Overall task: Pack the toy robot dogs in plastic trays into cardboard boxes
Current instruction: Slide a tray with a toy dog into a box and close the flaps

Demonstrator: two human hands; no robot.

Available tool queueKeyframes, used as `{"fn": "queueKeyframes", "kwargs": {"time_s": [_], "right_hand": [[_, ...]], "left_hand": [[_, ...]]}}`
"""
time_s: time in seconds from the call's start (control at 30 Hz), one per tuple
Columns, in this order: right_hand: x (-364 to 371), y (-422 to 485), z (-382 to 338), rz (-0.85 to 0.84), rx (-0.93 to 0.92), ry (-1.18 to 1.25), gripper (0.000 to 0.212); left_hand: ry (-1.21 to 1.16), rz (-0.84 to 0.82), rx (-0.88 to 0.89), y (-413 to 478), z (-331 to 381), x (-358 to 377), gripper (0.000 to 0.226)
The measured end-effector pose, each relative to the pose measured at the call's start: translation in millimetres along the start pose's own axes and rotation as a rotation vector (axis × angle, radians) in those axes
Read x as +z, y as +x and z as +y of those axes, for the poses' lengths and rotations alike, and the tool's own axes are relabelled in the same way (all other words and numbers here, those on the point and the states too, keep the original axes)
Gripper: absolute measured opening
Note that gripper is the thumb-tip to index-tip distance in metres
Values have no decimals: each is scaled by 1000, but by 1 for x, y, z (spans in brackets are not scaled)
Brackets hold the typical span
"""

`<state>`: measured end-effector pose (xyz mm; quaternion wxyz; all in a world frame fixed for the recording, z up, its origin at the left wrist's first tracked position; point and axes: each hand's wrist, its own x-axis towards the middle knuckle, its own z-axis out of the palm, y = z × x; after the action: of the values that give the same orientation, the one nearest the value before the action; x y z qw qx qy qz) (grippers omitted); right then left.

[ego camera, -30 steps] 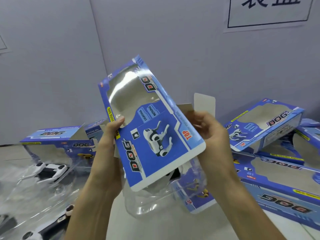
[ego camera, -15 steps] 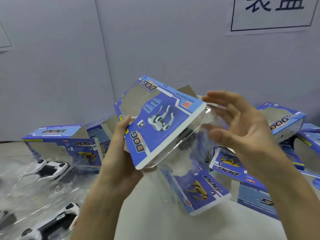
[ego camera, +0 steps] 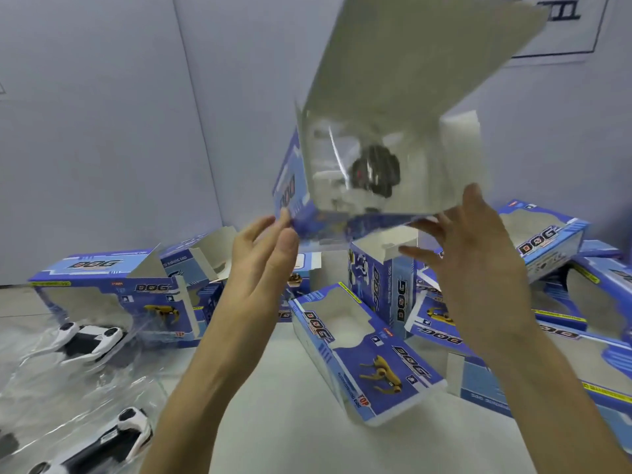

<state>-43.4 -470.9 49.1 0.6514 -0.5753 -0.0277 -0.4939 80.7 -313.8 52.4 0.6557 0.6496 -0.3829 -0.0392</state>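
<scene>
I hold a blue cardboard box raised in front of me, its open end facing me and its big grey flap swung up. Inside it sits a clear plastic tray with a black-and-white toy robot dog, blurred. My left hand pinches the box's lower left corner between thumb and fingers. My right hand has its fingers spread and straight, touching the box's lower right edge from below.
Several blue window boxes lie on the white table: one lying open-ended under my hands, one upright, one at the left, more stacked on the right. White toy dogs in clear trays lie at the lower left. A grey wall stands behind.
The box has gone up and turned so its open end and flap face me. My right hand, which hovered beside it, now touches its lower right edge. My left hand shifted to the lower corner.
</scene>
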Motion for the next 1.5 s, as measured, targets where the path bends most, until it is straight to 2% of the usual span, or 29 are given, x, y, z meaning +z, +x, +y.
{"fn": "queueKeyframes", "kwargs": {"time_s": [0.07, 0.13, 0.23, 0.37, 0.5, 0.57, 0.63, 0.7, 0.8, 0.9, 1.17, 1.3, 1.4, 1.5], "right_hand": [[1, 0, -4, -108, -53, -93, 35], [3, 0, 0, -147, -94, -217, 36], [6, -3, 8, -137, -97, -226, 33], [4, -7, 13, -193, -8, -257, 51], [6, -9, 19, -203, 50, -286, 44], [7, -10, 21, -222, 51, -303, 44], [12, -12, 23, -228, 52, -299, 50], [18, -15, 24, -218, 30, -284, 57], [26, -19, 19, -199, -7, -303, 67], [32, -27, 7, -256, -14, -320, 77], [25, -82, -22, -389, -138, -584, 66], [11, -136, -30, -425, -154, -645, 48], [1, -176, -33, -395, -96, -658, 42], [-4, -203, -42, -328, -82, -667, 38]], "left_hand": [[-34, -88, 174, -6, -3, -4, 53], [-15, -129, 265, -11, -5, -4, 68], [1, -68, 220, -12, -7, -2, 62], [-43, 45, 144, -8, -14, -13, 65], [-79, 36, 179, -7, -20, -22, 64], [-115, 25, 194, -7, -21, -23, 71], [-124, 15, 212, -8, -19, -24, 87], [-106, -5, 239, -9, -15, -25, 93], [-104, -16, 250, -17, -7, -29, 91], [-94, -23, 277, -38, -4, -34, 89], [132, -183, 182, -102, 0, -77, 69], [268, -290, 191, -140, 3, -82, 61], [309, -372, 196, -170, 1, -76, 49], [309, -377, 241, -192, 6, -68, 37]]}}
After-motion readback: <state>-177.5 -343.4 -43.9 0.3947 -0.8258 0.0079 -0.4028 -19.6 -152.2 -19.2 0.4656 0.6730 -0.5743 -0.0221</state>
